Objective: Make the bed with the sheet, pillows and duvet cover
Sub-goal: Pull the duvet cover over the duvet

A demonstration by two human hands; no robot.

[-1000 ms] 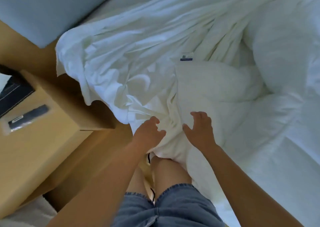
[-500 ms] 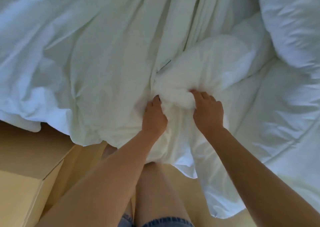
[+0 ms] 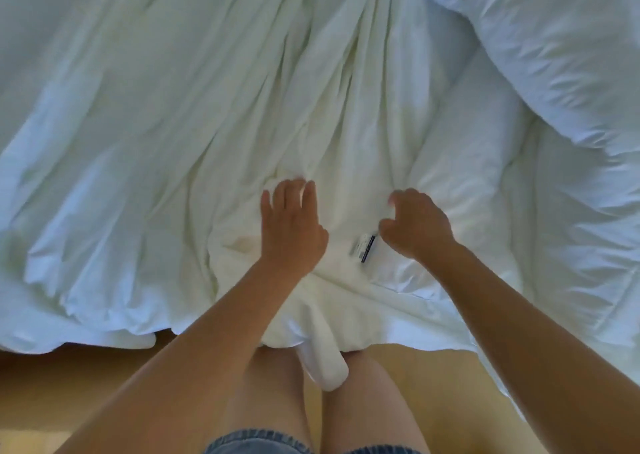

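A crumpled white duvet cover spreads over the left and middle of the bed. The quilted white duvet lies to the right, with a small label near its edge. My left hand rests flat, fingers straight, on a padded lump under the cover. My right hand sits just right of the label, its fingers curled into the duvet fabric, where creases gather. A white corner hangs off the bed edge between my legs.
A puffy white bulk of bedding fills the upper right. A wooden floor runs along the bottom of the view, below the bed edge. My legs in denim shorts stand against the bed.
The view has moved further over the bed, and the wooden nightstand has left the frame. My left hand has let go of the bunched fabric and flattened. The label shows again beside my right hand.
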